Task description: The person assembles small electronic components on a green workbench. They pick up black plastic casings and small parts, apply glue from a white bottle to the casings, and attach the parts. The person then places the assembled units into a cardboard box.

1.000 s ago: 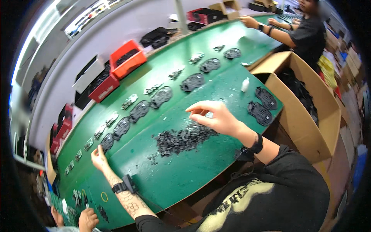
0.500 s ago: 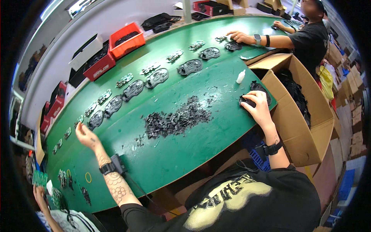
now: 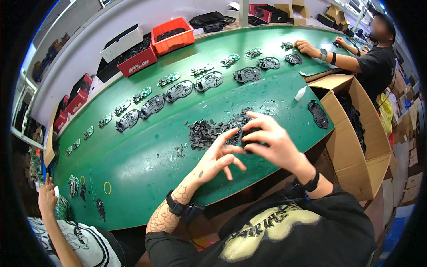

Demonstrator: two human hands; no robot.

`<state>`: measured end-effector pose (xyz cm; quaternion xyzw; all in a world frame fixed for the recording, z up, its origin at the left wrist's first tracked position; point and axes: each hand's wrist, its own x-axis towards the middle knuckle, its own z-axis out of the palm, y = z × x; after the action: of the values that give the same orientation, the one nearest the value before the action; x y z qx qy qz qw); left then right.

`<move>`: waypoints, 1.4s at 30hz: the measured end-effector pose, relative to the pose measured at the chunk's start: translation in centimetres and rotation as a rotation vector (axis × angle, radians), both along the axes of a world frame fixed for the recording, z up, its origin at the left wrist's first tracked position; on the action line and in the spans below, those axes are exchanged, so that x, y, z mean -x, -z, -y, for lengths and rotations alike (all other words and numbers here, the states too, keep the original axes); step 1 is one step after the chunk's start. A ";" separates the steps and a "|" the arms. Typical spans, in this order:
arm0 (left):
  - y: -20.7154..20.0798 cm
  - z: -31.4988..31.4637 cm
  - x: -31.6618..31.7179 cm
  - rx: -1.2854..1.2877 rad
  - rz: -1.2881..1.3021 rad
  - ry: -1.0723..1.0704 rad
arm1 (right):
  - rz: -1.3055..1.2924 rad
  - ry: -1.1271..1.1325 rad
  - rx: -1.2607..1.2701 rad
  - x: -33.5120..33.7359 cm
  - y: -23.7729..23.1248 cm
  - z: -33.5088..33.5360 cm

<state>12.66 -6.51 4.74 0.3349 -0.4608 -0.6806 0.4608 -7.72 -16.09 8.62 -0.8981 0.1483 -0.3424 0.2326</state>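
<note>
Above the near middle of the green table (image 3: 147, 178), my right hand (image 3: 280, 144) has its fingers curled round a black plastic shell (image 3: 252, 136), mostly hidden by them. My left hand (image 3: 215, 160) is beside it on the left, fingers spread and holding nothing. Just beyond both hands is a pile of small black pieces (image 3: 202, 134), partly covered by them. Another black mouse-shaped shell (image 3: 318, 114) lies at the table's right edge, near a small white bottle (image 3: 300, 93).
A row of black shells (image 3: 179, 91) and a row of green circuit boards (image 3: 169, 79) cross the table. Farther back stand a red bin (image 3: 173, 39) and boxes. An open cardboard carton (image 3: 342, 153) stands at right. Co-workers' hands (image 3: 307, 48) are at far right and left.
My right hand has moved left from the table's right edge, carrying a black shell. My left hand has come right from the circuit boards to meet it. The view has shifted.
</note>
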 end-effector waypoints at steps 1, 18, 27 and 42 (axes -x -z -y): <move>0.5 0.1 0.1 0.002 -0.054 0.001 | 0.004 -0.060 0.011 -1.0 0.2 -0.7; 1.5 1.4 -9.4 0.203 -0.182 -0.835 | -0.273 -0.056 -0.046 -7.7 2.4 7.4; 2.2 1.0 -10.7 0.216 -0.120 -0.884 | -0.425 -0.097 0.003 -10.0 3.9 6.0; 1.7 0.3 -10.6 0.212 0.036 -0.830 | -0.414 -0.219 -0.017 -13.2 4.2 7.4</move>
<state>23.29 -6.85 3.09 0.4545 -0.3624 -0.3805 0.7193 5.51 -23.53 4.39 -0.9579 0.0974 -0.1222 0.2408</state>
